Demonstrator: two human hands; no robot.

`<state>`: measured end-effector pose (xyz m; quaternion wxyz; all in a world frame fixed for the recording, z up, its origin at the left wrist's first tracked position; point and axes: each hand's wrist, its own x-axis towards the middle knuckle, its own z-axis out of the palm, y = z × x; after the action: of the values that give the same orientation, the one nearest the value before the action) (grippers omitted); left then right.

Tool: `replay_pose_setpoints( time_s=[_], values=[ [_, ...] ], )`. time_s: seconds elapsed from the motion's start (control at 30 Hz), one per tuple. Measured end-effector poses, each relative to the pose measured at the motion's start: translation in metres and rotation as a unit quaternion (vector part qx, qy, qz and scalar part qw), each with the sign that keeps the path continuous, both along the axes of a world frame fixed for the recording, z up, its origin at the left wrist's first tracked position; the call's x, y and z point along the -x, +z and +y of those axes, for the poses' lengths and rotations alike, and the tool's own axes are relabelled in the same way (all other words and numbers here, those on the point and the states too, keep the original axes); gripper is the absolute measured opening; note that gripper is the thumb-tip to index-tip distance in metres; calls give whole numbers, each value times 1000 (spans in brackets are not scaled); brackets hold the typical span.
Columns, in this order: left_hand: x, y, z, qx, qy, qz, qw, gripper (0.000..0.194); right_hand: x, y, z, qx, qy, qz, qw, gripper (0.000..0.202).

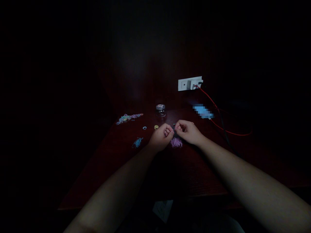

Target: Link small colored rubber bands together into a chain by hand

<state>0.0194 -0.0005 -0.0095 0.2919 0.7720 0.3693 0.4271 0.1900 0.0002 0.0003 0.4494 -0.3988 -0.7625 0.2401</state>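
Note:
My left hand (161, 137) and my right hand (188, 131) are close together above the dark red table, fingers pinched, with a narrow gap between them. Whatever lies in either pinch is too small and dark to make out. Just below the fingertips is a bunch of purple elastic bands (176, 143); I cannot tell whether it touches the hands. A blue bunch of bands (137, 142) lies left of my left hand. Beyond that hand are some yellow bands (156, 127) and a single light blue band (144, 128).
A mixed pile of coloured bands (128, 118) lies at the far left of the table (111, 161). Behind my hands stands a small clear jar (160, 110). On the right, a lit, blurred-out phone (203, 111) joins a red cable (215, 105) from the wall socket (184, 84).

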Motion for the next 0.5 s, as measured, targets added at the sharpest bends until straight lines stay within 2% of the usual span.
replay_pose_setpoints(
  time_s=[0.5],
  values=[
    [1,0,0,-19,15,13,1000,9,-1,-3,2,21,10,-16,1000,7]
  ],
)
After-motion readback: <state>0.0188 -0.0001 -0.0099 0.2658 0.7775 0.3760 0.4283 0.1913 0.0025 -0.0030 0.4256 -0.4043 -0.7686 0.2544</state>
